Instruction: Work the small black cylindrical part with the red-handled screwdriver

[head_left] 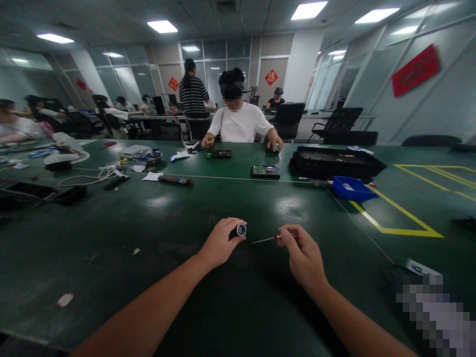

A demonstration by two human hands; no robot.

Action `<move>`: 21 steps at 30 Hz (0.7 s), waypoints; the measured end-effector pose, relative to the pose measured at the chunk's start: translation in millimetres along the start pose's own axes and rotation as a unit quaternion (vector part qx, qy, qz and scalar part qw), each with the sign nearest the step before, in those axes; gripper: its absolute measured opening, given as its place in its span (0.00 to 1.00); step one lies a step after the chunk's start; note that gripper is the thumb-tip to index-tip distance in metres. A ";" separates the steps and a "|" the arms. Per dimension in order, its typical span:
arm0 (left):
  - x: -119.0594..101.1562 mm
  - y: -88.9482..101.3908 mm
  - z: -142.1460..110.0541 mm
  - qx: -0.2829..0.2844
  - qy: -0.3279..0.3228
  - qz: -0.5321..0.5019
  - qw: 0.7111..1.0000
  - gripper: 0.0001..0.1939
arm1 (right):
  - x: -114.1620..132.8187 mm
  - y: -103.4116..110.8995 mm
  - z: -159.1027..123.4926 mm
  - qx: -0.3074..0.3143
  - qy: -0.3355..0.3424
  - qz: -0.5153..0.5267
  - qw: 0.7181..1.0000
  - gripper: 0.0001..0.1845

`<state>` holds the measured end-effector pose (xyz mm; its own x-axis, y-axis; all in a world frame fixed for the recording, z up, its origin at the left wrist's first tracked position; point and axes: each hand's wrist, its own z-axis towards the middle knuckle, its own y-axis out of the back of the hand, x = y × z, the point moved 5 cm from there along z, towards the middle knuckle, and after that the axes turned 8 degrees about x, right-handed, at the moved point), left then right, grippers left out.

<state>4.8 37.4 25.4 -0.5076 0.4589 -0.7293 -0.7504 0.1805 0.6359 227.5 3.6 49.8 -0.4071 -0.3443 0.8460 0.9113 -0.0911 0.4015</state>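
My left hand (223,240) is closed around a small dark cylinder (241,230) with a silvery round end that faces me. Its exact kind does not show. In my right hand (303,253) is a screwdriver (265,240), pinched near its red handle, most of which the fingers hide. The thin metal shaft points left toward the cylinder, and its tip stays a short gap away from it. Both hands are over the middle of the dark green table (208,297).
Across the table sits a person (241,121) in a white shirt with circuit-board devices (265,171) nearby. A black tray (334,163) and a blue bin (353,188) stand at right. Farther left lie a pen-like tool (175,180), a white cable (89,177) and paper scraps.
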 end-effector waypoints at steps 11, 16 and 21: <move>-3.3 -0.2 -0.2 -0.002 0.009 -0.004 1.000 0.18 | 6.3 -11.1 -5.1 0.052 0.020 -0.011 0.998 0.13; -4.0 -0.9 0.2 0.013 -0.003 0.003 1.000 0.19 | 7.4 -10.1 -4.1 0.037 0.009 -0.055 0.998 0.13; 0.3 -3.7 1.8 0.024 -0.019 0.023 0.999 0.19 | 17.0 -9.2 -3.3 0.047 0.017 -0.098 0.994 0.16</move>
<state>8.2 38.4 23.3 -0.5238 0.4997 -0.6899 -0.7055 0.1994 0.6801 212.4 -4.5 59.3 -0.5720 -0.3594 0.7373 0.8048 -0.0721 0.5892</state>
